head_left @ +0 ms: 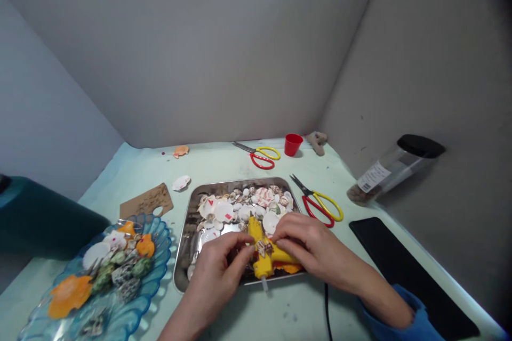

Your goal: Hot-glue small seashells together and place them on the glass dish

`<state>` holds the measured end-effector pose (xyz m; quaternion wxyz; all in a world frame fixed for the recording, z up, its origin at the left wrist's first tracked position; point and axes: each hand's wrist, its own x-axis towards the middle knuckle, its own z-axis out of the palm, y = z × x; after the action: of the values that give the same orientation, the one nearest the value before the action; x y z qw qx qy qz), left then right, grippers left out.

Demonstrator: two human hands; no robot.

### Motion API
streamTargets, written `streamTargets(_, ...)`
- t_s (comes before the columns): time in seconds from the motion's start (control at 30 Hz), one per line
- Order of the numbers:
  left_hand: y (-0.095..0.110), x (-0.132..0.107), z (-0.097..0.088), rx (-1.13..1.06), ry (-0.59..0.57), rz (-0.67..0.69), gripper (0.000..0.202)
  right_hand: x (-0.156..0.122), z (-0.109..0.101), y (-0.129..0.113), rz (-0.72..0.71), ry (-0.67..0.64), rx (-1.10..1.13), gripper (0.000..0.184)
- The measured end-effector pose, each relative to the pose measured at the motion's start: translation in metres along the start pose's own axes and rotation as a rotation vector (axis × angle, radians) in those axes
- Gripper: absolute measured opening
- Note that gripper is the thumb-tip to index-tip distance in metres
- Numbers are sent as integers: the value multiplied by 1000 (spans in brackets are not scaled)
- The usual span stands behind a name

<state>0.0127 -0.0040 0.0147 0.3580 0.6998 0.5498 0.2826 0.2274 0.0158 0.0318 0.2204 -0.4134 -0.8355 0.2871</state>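
Observation:
A yellow hot glue gun lies across the front of a metal tray, its clear glue stick poking out over the near rim. Two small brown-and-white spiral shells show on or just above the gun's body, between my hands. My left hand is closed in a pinch beside these shells; whether it grips one is hidden. From the other side, my right hand pinches with its fingertips near the gun's handle, and what it holds is too small to name. White and patterned seashells fill the tray's far part.
Left stands a blue scalloped dish of shells, beside a dark green cylinder and brown card. Behind are scissors and a red cup. Right are more scissors, a clear container and a black mat.

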Motion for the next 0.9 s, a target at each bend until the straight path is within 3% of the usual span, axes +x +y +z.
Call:
streamTargets(0.27,4,3,0,75,-59,91,22,1,2,-3,6,-4,3,6)
streamTargets(0.53,1,2,1,65,-37,76,16,3,8,-6,-25,67,-6,12)
streamTargets(0.77,4,2,0,71,-41,102,12,2,8,-8,-10,55,-2,6)
streamTargets(0.9,2,0,-2,-38,10,124,8,3,9,-9,9,104,70,8)
